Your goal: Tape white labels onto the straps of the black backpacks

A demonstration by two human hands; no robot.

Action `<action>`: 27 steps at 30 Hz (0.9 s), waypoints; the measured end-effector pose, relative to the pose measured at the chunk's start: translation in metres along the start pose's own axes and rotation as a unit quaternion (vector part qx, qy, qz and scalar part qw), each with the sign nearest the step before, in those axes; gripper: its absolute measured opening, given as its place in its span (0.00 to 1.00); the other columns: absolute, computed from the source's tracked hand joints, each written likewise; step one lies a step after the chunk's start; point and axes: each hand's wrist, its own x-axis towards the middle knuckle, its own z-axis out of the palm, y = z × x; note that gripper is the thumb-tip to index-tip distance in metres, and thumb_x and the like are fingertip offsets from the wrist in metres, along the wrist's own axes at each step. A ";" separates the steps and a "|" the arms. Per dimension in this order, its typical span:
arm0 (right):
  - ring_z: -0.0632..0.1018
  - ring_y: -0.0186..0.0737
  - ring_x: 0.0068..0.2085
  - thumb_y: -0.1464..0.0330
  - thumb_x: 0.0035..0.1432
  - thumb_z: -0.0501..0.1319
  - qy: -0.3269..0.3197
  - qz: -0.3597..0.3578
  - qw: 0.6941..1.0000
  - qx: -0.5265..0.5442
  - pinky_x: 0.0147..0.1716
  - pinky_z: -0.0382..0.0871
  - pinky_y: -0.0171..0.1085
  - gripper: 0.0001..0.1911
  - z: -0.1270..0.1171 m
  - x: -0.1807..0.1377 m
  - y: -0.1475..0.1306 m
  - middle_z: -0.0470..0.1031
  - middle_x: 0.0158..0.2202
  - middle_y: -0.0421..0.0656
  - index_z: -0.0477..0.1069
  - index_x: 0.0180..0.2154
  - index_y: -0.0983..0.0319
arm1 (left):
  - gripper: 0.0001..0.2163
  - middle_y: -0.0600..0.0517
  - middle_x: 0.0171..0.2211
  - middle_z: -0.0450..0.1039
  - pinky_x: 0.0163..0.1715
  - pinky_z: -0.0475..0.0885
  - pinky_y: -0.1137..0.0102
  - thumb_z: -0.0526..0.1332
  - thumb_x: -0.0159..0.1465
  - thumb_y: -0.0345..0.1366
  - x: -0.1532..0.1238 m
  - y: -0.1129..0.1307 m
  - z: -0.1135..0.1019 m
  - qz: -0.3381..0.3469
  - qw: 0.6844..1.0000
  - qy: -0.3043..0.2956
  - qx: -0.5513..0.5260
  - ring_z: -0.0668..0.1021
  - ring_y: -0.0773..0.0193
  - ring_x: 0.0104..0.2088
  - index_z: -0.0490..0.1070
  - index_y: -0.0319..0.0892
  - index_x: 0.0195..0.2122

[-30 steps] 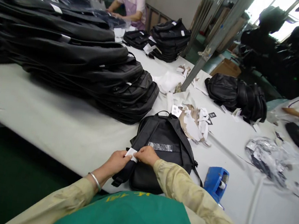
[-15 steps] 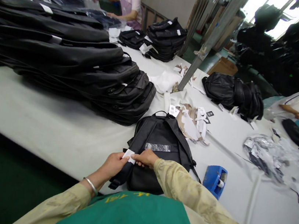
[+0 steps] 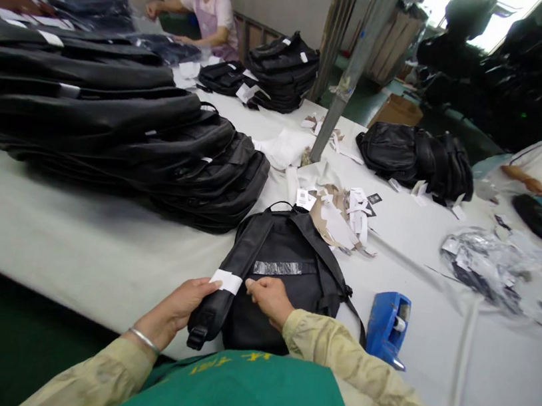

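A black backpack (image 3: pixel 253 327) lies on the table in front of me, its shoulder straps facing up. Around its left shoulder strap (image 3: pixel 251 244) runs a white paper band (image 3: pixel 228 282). My left hand (image 3: pixel 182 306) grips this strap at its outer edge, the thumb on the end of the band and the other fingers partly hidden. Just right of the band, my right hand (image 3: pixel 271 299) hovers over the back panel with its fingers curled and thumb against them; nothing shows in it. A strip of clear film (image 3: pixel 276 268) crosses the panel.
A blue tape dispenser (image 3: pixel 382 323) stands right of the backpack. To the left rises a large pile of black backpacks (image 3: pixel 110 127). Paper scraps and tags (image 3: pixel 334 218) lie behind, near a metal post (image 3: pixel 342 92). Co-workers are at the far left and right.
My right hand has come off the white paper band and moved slightly right. The band now lies flat across the strap, and the left hand has shifted left along its edge.
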 end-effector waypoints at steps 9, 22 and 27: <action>0.60 0.28 0.15 0.64 0.45 0.73 -0.070 0.119 0.972 0.191 0.11 0.50 0.28 0.20 0.045 0.019 -0.005 0.60 0.15 0.31 0.60 0.23 0.60 | 0.15 0.46 0.27 0.79 0.29 0.76 0.68 0.72 0.48 0.38 0.003 -0.003 -0.002 -0.094 0.995 -0.024 0.006 0.81 0.55 0.29 0.75 0.37 0.33; 0.67 0.28 0.18 0.57 0.58 0.66 -0.192 0.067 0.954 0.221 0.18 0.61 0.28 0.22 0.026 0.013 -0.008 0.65 0.17 0.35 0.63 0.21 0.63 | 0.13 0.47 0.26 0.78 0.34 0.78 0.63 0.72 0.49 0.41 0.020 0.016 0.014 -0.105 0.989 -0.086 0.052 0.82 0.49 0.35 0.74 0.40 0.31; 0.69 0.31 0.21 0.56 0.58 0.65 -0.099 -0.005 0.995 0.013 0.23 0.62 0.31 0.19 -0.002 0.010 0.002 0.67 0.18 0.37 0.70 0.23 0.62 | 0.14 0.47 0.25 0.77 0.34 0.76 0.62 0.69 0.51 0.47 0.019 0.017 0.007 -0.112 0.983 -0.058 0.136 0.80 0.50 0.31 0.72 0.42 0.29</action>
